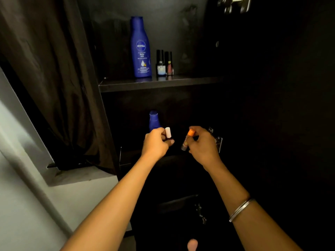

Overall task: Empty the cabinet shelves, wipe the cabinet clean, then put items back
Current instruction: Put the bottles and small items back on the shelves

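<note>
Before the lower shelf, left hand (pixel 156 142) gripping white-capped bottle (pixel 168 133), right hand (pixel 202 144) orange-capped tube (pixel 188 139)

Glossy plastic bottle (pixel 140 49); seemingly matt wooden shelf (pixel 163 83)

We reach both bare arms forward side by side. Our left hand (pixel 157 143) is curled closed in a pinching grip; our right hand (pixel 202 144) likewise, a bangle on its forearm.

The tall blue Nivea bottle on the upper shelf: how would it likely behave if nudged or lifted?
The Nivea bottle stands tall on a narrow base, so a push near the cap would probably tip it toward the nail polish bottles beside it. Its smooth, glossy plastic may be somewhat slippery.
</note>
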The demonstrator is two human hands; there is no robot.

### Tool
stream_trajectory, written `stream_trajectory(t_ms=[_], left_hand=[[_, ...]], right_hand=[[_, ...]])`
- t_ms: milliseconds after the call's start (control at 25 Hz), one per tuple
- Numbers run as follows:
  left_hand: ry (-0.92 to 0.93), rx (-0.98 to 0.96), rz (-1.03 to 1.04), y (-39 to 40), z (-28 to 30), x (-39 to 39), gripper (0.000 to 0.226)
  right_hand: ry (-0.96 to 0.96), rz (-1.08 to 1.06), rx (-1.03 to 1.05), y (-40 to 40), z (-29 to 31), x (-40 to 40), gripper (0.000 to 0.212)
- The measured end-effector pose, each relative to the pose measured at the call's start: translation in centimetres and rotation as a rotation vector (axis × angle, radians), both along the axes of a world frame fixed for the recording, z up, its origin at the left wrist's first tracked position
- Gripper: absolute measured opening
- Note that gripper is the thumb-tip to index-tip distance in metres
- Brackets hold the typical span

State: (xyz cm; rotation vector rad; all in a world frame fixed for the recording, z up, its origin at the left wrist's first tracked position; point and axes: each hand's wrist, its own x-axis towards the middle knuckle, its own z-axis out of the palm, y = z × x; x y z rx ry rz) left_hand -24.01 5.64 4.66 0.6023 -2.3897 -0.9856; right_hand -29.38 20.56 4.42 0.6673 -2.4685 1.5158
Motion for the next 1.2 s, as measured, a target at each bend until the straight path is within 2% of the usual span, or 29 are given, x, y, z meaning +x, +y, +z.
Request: stream_trajectory(t_ms=[360,640,960,1200], left_hand=[[-0.111,-0.096,-0.017,-0.5,-2.5,-4.2,0.013],[-0.003,-0.162,-0.005,-0.6,-4.1,-5.7,0.020],[0.092,-0.198,0.059,0.1,-4.8,-5.9,0.015],[0.103,-0.141,0.083,0.4,-4.7,-5.5,0.027]], right_hand=[[0.012,-0.061,0.049,-0.6,-0.7,-2.8,0.037],[0.021,-0.029,0.054,-2.0,-1.2,-5.0,0.036],[0.107,0.027,0.099,-3.1,-2.5,-6.6,0.037],[0.152,0.081,0.129,-4.8,-2.8,-7.6,0.029]])
